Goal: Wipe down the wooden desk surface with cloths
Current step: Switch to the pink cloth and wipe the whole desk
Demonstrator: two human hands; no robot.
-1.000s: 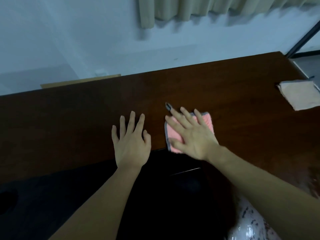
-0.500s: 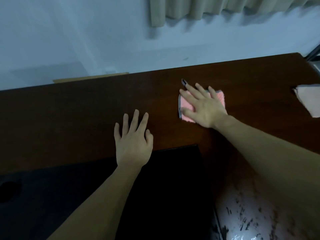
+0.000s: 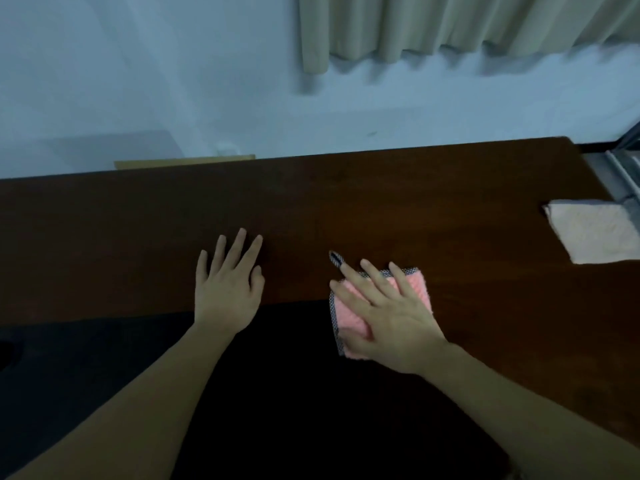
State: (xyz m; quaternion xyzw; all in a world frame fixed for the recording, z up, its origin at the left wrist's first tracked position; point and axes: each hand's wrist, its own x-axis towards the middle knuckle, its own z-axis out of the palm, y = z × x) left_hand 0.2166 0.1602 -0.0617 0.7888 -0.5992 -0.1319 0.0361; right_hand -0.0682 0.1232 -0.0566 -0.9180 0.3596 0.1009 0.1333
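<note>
Head view, looking down on both hands. Right hand (image 3: 388, 315) spread flat on the pink cloth (image 3: 414, 287), fingers straight and fanned, nothing gripped or pinched; palm and fingers pressing the cloth against the wooden desk (image 3: 398, 209) at its near edge, probably so the whole pad drags with the hand instead of bunching. Cloth's lower left corner overhanging the edge above the dark space below; grey checked trim along its left and far sides, and a small checked hanging loop (image 3: 335, 259) lying on the wood just beyond the index fingertip. Left hand (image 3: 227, 284) likewise flat and open, fingers straight and slightly apart, palm down on bare wood near the same front edge, holding nothing; apparently planted as a brace while the other hand wipes. Hands well apart, no contact between them. Further right, a second, peach-coloured cloth (image 3: 595, 233) folded flat at the desk's right end, untouched and well clear of the pink one, seemingly kept in reserve for a later pass. Beyond the desk, a pale wall (image 3: 138, 81) and the hem of a beige curtain (image 3: 450, 26). Wiping judged to be under way at the front middle of the desktop, with the far strip and both ends likely left to cover.
</note>
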